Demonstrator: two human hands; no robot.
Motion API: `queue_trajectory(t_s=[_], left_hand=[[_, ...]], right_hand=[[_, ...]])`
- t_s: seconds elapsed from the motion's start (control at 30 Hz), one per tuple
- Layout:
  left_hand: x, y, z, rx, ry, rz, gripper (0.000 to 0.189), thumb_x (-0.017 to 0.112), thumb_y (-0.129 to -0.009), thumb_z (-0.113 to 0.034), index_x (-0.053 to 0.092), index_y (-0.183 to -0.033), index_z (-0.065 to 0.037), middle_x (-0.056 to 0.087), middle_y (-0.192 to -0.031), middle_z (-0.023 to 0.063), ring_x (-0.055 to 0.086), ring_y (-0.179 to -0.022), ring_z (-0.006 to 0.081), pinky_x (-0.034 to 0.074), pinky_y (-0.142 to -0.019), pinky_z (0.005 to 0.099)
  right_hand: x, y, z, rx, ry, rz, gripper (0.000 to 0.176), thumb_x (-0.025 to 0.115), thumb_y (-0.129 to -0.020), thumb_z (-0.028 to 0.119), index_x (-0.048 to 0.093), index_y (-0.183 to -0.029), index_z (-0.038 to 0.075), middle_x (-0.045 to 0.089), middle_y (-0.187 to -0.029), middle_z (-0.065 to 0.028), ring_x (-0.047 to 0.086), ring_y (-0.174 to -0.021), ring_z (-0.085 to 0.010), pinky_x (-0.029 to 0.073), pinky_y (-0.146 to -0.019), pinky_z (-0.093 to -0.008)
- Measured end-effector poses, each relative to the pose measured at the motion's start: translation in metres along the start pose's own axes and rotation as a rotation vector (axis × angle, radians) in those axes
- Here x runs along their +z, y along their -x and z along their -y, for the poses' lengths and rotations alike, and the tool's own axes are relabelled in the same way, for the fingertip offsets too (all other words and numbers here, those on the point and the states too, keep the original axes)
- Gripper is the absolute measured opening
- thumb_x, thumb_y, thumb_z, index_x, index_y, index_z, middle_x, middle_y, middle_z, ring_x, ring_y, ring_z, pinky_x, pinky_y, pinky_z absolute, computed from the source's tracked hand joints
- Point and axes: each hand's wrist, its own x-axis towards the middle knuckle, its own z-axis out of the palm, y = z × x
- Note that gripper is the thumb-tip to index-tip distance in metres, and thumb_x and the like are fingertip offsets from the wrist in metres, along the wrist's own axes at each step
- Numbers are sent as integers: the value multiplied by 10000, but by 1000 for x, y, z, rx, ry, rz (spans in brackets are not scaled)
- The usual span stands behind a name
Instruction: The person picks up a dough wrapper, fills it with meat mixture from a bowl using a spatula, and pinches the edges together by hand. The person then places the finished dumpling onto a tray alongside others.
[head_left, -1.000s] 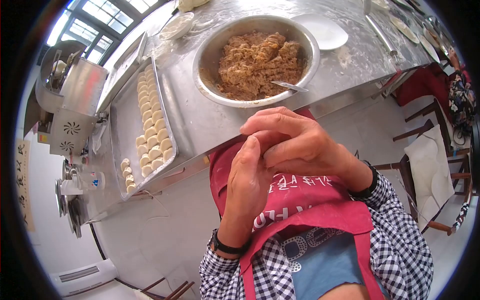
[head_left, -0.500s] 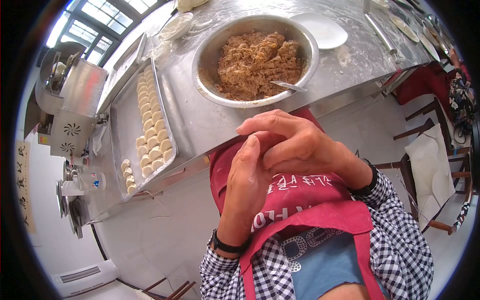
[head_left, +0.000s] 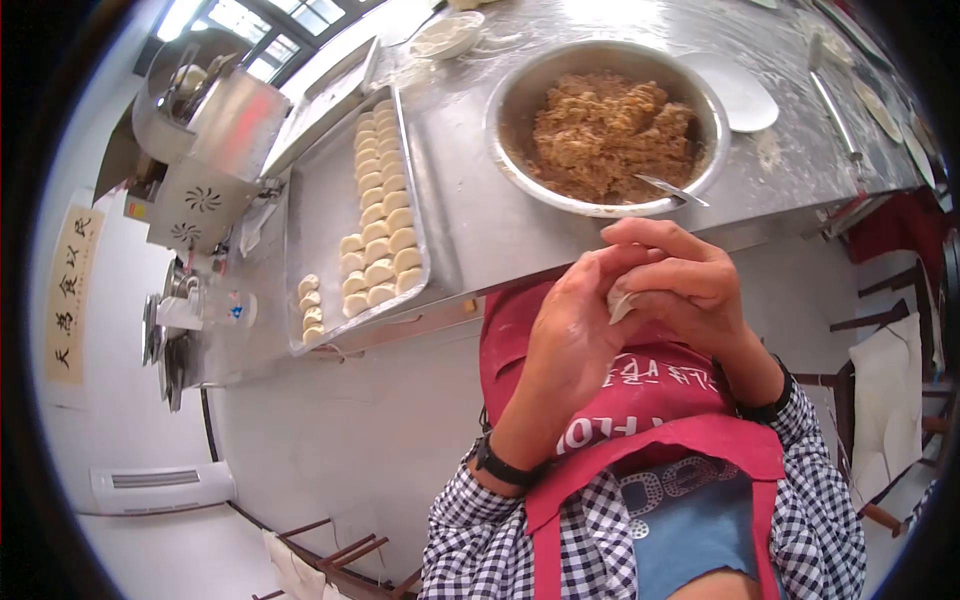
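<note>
In front of the apron my left hand [head_left: 572, 325] and my right hand [head_left: 692, 290] are closed together around a small dumpling [head_left: 620, 304]. Only a pale edge of its dough shows between the palms; the rest is hidden by the fingers. Just beyond my hands, on the metal table, stands a large steel bowl [head_left: 503, 165] of brown minced filling [head_left: 612, 130]. A metal spoon [head_left: 672, 189] is stuck in the filling, its handle over the near rim. To the left, a metal tray [head_left: 322, 190] carries rows of pale dumplings [head_left: 378, 243].
A white plate [head_left: 750, 105] lies behind the bowl, with a metal rod [head_left: 838, 105] farther right. A floury dish [head_left: 447, 36] sits at the back. On the left is a metal machine [head_left: 222, 130]. A chair with a pale cover [head_left: 886, 400] stands at right.
The view has turned left, so the bowl, tray and hands sit farther right in it. A pale dough edge now shows between my hands, which stay pressed together.
</note>
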Motion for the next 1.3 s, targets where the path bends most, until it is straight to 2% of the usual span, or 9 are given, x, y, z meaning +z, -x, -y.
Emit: queue_trajectory(t_s=[0.2, 0.27, 0.37, 0.43, 0.6, 0.8, 0.97, 1.1, 1.3], left_hand=[[-3, -3, -8, 0, 38, -4, 429, 312, -968, -312, 453, -1222, 3, 496, -1203, 80, 481, -1090, 170, 410, -926, 355], [-2, -3, -10, 13, 194, -14, 373, 345, -966, -295, 475, -1167, -9, 525, -1109, 71, 501, -1032, 152, 423, -889, 331], [1, -3, -12, 55, 169, -166, 339, 354, -964, -285, 469, -1161, -34, 509, -1117, 48, 495, -1027, 142, 423, -882, 323], [-6, -4, -14, 73, 209, -129, 329, 358, -962, -280, 464, -1160, -39, 500, -1132, 45, 492, -1032, 141, 423, -882, 321], [-30, -2, -24, 83, 351, -9, 324, 373, -958, -264, 448, -1179, -40, 489, -1150, 46, 488, -1049, 140, 420, -890, 316], [-39, 4, -45, 188, 211, -107, 368, 421, -932, -247, 422, -1216, -14, 492, -1149, 71, 486, -1067, 154, 426, -892, 316], [-52, 23, -84, 275, 84, -266, 372, 509, -878, -163, 436, -1193, 21, 502, -1144, 136, 529, -1046, 218, 465, -913, 337], [-100, 44, -127, 459, -117, -420, 355, 539, -832, -65, 454, -1159, 47, 517, -1118, 182, 550, -1037, 243, 463, -967, 324], [-167, 56, -195, 655, -325, -707, 282, 535, -836, -48, 500, -1106, 26, 553, -1082, 126, 558, -1011, 206, 510, -864, 318]], right_hand=[[20, -11, 3, -3, -18, -209, 151, 646, -709, 10, 628, -856, -15, 614, -1022, -156, 601, -935, -265, 497, -759, -336], [18, -17, -1, -87, 92, -160, 133, 632, -725, 23, 626, -851, -18, 618, -1014, -151, 595, -950, -274, 487, -785, -350], [23, -26, -4, -188, 261, -106, 111, 595, -762, 60, 620, -833, -22, 624, -996, -142, 579, -976, -304, 457, -841, -390], [30, -30, -11, -207, 331, -125, 111, 595, -762, 68, 619, -829, -17, 626, -983, -141, 580, -965, -308, 456, -827, -392], [48, -47, -17, -207, 217, -138, 144, 590, -734, 73, 598, -854, -6, 615, -1022, -125, 583, -941, -305, 451, -811, -379], [76, -67, -35, -239, 289, -101, 167, 596, -727, 70, 592, -881, 6, 594, -1059, -144, 573, -956, -312, 450, -786, -384], [92, -77, -32, -228, 155, -69, 332, 626, -711, 66, 553, -1031, 16, 577, -1072, -146, 562, -973, -317, 447, -798, -396], [97, -66, -47, -95, 48, 59, 283, 633, -726, 50, 560, -997, 16, 600, -1005, -150, 593, -901, -317, 480, -749, -377], [111, -50, -78, 61, -8, 124, 202, 621, -726, 2, 587, -923, 28, 625, -907, -124, 621, -773, -291, 509, -653, -335]])
